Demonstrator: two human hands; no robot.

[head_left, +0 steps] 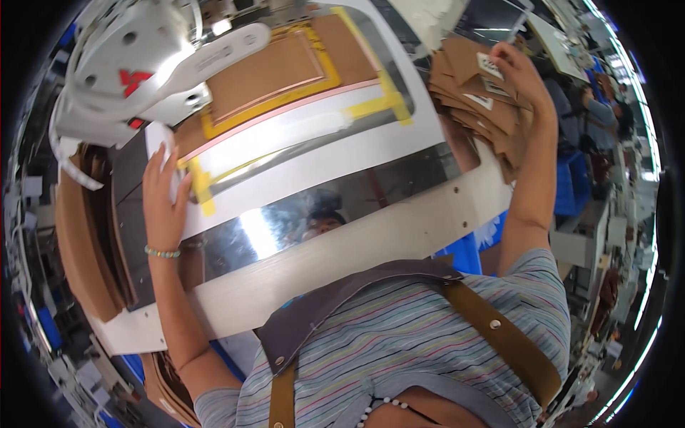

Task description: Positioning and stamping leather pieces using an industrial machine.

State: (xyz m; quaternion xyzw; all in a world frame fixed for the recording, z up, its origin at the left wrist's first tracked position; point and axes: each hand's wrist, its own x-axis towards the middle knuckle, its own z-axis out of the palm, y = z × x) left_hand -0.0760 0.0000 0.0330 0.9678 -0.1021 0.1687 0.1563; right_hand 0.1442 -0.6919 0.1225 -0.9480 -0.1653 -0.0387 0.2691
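Note:
My left hand [164, 189] grips the left end of a white template [399, 143] with yellow tape strips, at a curved white piece there. In the template, a yellow frame [328, 71] surrounds a brown panel [264, 75] with a raised border. My right hand [522, 80] pinches the top piece of a fanned stack of brown pieces [492, 128], some with white labels, at the right. A white machine head [121, 50] with a pale arm overhangs the template's upper left.
A shiny metal plate [371, 192] lies before me on a pale table [399, 235]. Long brown pieces [89, 235] stand at the left, and blue bins [571, 182] are at the right. A co-worker [599, 118] in grey is at the far right, among other workstations.

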